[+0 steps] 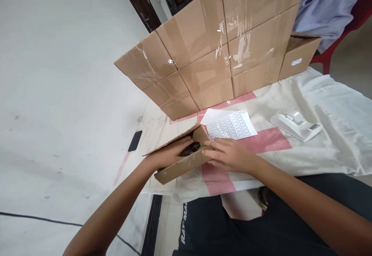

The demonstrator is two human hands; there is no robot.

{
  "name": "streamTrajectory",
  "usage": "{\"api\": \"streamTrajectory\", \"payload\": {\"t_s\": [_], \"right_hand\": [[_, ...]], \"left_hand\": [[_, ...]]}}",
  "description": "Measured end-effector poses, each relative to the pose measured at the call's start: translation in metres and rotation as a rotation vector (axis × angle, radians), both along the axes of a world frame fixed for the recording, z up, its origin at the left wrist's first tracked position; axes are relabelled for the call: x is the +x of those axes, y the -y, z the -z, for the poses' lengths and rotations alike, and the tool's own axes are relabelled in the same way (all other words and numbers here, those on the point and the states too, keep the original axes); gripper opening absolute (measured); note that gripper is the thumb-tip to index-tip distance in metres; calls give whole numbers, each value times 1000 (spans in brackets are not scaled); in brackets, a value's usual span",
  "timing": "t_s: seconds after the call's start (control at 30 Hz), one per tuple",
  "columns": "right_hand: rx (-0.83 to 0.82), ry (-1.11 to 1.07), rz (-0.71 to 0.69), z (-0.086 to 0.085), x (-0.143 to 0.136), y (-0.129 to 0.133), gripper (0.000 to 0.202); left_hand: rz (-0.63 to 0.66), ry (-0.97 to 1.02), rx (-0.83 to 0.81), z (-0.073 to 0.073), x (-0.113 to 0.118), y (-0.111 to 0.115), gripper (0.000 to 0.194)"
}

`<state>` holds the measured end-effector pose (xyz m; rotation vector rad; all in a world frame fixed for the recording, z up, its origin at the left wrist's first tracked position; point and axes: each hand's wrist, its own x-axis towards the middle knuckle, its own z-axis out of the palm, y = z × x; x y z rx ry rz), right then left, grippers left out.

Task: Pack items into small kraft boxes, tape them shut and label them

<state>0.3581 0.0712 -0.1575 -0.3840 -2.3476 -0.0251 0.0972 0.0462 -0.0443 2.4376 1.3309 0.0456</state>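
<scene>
An open cardboard box (183, 167) lies at the front edge of the cloth-covered table, its flap raised on the far side. My left hand (171, 152) reaches into it, fingers closed around a small dark object (190, 149) whose kind I cannot make out. The fingertips are partly hidden by the box. At the right end of the box, my right hand (223, 153) grips the cardboard edge, fingers over the rim. Just beyond that hand are sheets of blank, outlined labels (229, 125).
A wall of taped cardboard boxes (203, 58) stands along the back of the table, with another box (300, 56) at its right end. A white device with a small display (296, 125) sits to the right. A black phone-like slab (135, 140) lies by the wall at left.
</scene>
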Motion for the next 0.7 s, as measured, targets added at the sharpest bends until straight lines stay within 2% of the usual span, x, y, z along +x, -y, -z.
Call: {"api": "streamTrajectory", "payload": {"t_s": [0.07, 0.2, 0.37, 0.5, 0.6, 0.7], "right_hand": [[35, -49, -22, -2, 0, 4, 30], [90, -150, -68, -2, -3, 11, 37], [17, -211, -212, -2, -11, 23, 44], [-71, -140, -278, -3, -20, 35, 47], [9, -130, -251, -2, -23, 39, 33], [67, -176, -254, -3, -20, 39, 23]], "left_hand": [[-2, -29, -114, -9, -4, 0, 41], [-109, -106, -243, -23, -13, 7, 40], [-119, -70, -280, -16, -16, 29, 37], [-110, -17, -356, -13, -11, 33, 37], [-88, 32, -402, -25, -12, 28, 45], [-84, 150, -335, -42, -22, 29, 49]]}}
